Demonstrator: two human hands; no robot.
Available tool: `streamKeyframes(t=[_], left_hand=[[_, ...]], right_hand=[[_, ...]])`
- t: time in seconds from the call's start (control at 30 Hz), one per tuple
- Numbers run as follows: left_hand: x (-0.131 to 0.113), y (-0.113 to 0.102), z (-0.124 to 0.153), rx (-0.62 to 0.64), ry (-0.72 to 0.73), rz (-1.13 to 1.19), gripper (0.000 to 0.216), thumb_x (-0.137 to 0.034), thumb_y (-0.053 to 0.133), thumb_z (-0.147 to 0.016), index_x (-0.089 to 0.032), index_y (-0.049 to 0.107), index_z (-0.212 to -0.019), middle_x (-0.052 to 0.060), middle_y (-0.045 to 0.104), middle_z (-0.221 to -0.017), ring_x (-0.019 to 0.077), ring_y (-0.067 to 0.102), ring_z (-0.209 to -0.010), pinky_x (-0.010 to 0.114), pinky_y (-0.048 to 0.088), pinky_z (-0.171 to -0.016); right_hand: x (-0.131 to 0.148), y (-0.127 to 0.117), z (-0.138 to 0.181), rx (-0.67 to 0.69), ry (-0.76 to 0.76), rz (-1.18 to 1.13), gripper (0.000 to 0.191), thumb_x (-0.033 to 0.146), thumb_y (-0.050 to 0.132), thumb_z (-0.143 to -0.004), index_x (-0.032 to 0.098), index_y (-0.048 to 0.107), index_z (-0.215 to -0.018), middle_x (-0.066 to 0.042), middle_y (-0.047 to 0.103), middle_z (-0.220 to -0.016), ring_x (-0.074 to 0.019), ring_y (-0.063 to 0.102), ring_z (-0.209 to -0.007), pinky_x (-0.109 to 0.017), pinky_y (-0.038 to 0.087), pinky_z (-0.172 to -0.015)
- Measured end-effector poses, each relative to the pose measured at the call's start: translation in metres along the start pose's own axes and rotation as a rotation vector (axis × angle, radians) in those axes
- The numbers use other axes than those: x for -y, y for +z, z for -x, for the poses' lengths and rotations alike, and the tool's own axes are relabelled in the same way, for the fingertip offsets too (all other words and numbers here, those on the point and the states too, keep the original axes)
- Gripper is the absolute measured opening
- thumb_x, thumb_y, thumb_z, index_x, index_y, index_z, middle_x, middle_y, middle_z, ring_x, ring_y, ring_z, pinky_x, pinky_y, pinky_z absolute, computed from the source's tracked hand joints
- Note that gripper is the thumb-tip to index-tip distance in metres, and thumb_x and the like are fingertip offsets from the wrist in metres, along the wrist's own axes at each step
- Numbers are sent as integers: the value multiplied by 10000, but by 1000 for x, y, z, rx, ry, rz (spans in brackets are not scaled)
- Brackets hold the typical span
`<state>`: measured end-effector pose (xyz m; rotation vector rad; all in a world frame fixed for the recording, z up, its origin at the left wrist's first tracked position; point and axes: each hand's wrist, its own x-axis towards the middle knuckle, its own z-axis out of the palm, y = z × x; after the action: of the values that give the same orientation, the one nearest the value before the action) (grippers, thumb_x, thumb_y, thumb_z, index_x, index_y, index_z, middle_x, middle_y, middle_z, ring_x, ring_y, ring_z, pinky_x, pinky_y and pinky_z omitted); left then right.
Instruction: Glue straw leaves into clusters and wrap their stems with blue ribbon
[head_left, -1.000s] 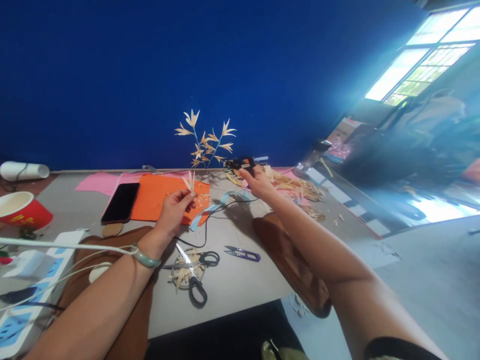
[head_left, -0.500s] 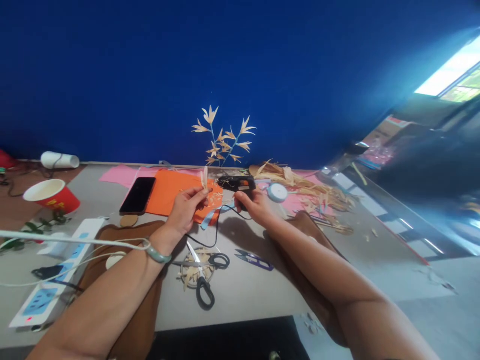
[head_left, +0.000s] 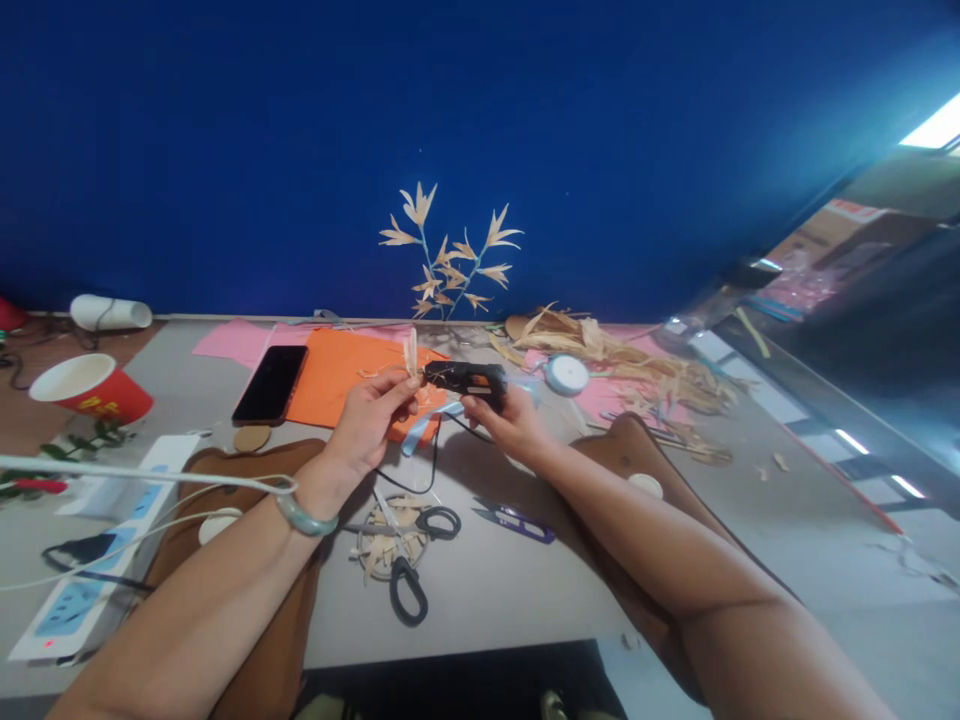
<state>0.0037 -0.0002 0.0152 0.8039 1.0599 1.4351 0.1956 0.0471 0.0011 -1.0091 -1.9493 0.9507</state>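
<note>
Between the fingertips of my left hand (head_left: 379,410) is a pale dried husk petal (head_left: 411,350), held upright. My right hand (head_left: 506,415) is wrapped round the grip of a black hot glue gun (head_left: 472,378). The gun's nozzle points left and comes close to the base of the petal; whether it touches, I cannot tell. An orange sheet (head_left: 330,375) lies under and behind my left hand. Behind both hands stands a branch of husk flowers (head_left: 450,270) on blue-green stems.
Open scissors (head_left: 405,545) lie across a small round dish of scraps, with purple thread snips (head_left: 517,520) beside them. A phone (head_left: 271,384), a red paper cup (head_left: 97,390) and a power strip (head_left: 105,550) are at left. Husk strips (head_left: 637,360) and a tape roll (head_left: 567,374) lie at right.
My right hand has brought the glue gun left, its nozzle now close to the petal's base. My left hand still pinches the petal. The view has shifted slightly.
</note>
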Motion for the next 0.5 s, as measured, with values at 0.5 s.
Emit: streamKeyframes(t=[0.5], left_hand=[[-1, -3, -1, -118, -60, 34, 318, -349, 838, -567, -131, 714, -762, -17, 583, -614, 46, 497, -506, 155, 326, -421]], right_hand=[[5, -7, -4, -3, 104, -271, 540, 593, 462, -885, 161, 571, -580, -11, 548, -484, -99, 466, -465, -236, 372, -490]])
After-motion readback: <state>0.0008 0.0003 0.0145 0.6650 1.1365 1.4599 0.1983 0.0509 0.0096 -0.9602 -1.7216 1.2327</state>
